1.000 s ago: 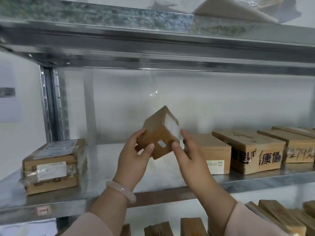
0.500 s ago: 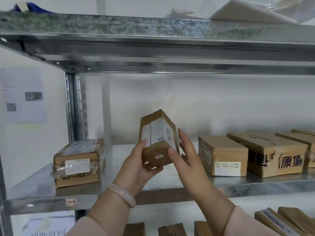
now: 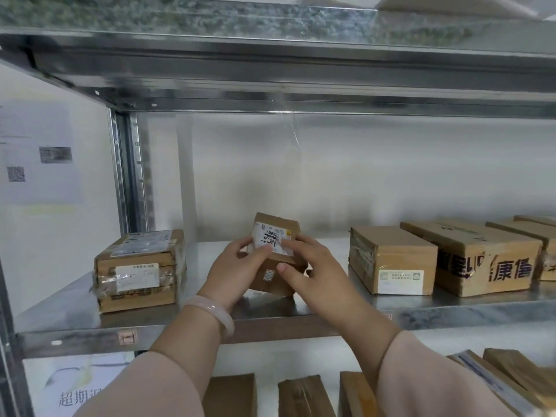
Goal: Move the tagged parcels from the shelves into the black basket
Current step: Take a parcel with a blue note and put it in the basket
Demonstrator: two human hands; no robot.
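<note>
A small brown cardboard parcel [image 3: 278,236] with a white label and black handwriting on top is in both my hands, low over the metal shelf [image 3: 270,311]; whether it touches the shelf I cannot tell. My left hand [image 3: 237,270] grips its left side, thumb on the label. My right hand [image 3: 313,273] holds its right side, fingers on the label and front. No black basket is in view.
A taped parcel [image 3: 140,270] sits at the shelf's left end. To the right lie a labelled box [image 3: 394,260] and a printed box [image 3: 478,257], with more beyond. More parcels [image 3: 304,395] stand on the shelf below. An upper shelf [image 3: 270,70] hangs overhead.
Both hands have lowered the parcel from mid-air toward the shelf and turned it, so its handwritten label faces up.
</note>
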